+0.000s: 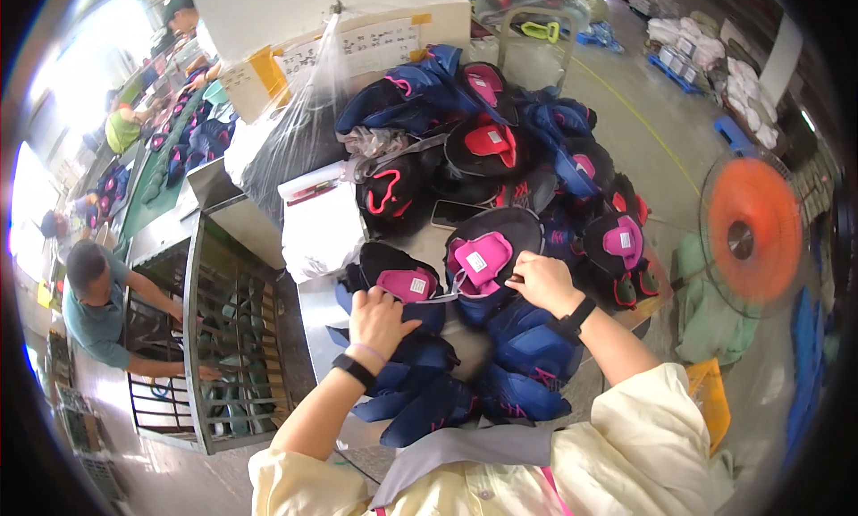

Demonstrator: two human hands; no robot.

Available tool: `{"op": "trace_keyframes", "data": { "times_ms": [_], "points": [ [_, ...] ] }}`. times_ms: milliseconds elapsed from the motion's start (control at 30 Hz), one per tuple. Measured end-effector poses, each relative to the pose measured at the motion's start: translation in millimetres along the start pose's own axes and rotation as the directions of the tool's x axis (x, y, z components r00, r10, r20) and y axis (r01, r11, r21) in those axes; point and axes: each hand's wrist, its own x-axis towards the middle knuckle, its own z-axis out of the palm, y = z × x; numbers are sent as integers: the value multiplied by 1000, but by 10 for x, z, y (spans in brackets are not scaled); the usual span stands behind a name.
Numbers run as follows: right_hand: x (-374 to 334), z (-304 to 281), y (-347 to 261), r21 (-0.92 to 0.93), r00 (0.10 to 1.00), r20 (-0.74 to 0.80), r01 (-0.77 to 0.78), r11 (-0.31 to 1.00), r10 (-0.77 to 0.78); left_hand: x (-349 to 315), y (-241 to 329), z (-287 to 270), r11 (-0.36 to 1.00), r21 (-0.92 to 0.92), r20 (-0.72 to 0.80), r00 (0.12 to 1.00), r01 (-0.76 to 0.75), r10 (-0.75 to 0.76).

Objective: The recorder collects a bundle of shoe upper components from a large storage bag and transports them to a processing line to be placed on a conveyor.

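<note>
At two pink-lined shoes, both hands curl palm-down, their grip unclear.

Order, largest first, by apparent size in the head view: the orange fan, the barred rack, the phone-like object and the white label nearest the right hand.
Barred rack
Orange fan
Phone-like object
White label in the shoe

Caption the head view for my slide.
Left hand and right hand at pink-lined shoes, more shoes piled beyond, orange fan at right.
</note>
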Motion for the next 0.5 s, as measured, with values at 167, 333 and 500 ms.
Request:
{"op": "trace_keyframes", "data": {
  "times_ms": [167,333,500],
  "points": [
    [98,15,-245,-227,988,150,79,971,-46,538,424,168,977,143,-4,987,-161,164],
    [310,22,-356,-150,983,181,43,988,-15,681,369,385,946,-321,-2,999,-39,40],
    [561,181,-522,360,943,333,-111,926,-17,695,319,432,871,-489,124,992,44,19]
  ]
}}
